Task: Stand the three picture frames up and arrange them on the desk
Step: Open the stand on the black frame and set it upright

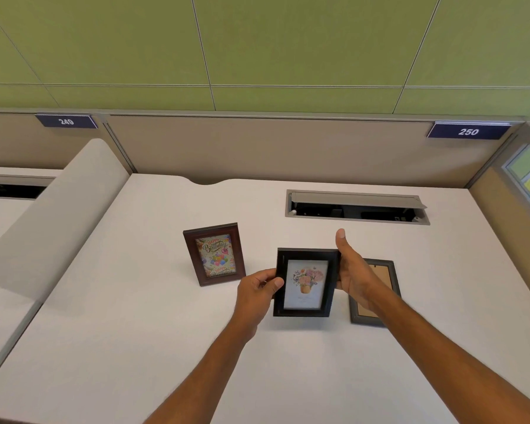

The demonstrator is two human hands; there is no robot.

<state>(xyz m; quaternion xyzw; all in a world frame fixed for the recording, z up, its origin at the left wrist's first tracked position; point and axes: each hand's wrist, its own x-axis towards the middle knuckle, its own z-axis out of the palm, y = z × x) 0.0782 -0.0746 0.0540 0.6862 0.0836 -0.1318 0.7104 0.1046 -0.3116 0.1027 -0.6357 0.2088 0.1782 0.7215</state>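
Both bare forearms outstretched, left hand [257,289] pinching with thumb forward, right hand [351,270] clasped, thumb raised.

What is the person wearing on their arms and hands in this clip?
Nothing visible: the left hand and right hand are bare, without gloves, rings, watch or bands. Both forearms are uncovered to the picture's lower edge; no sleeve shows.

Green wall panels [288,41] above beige cubicle partition [288,148]
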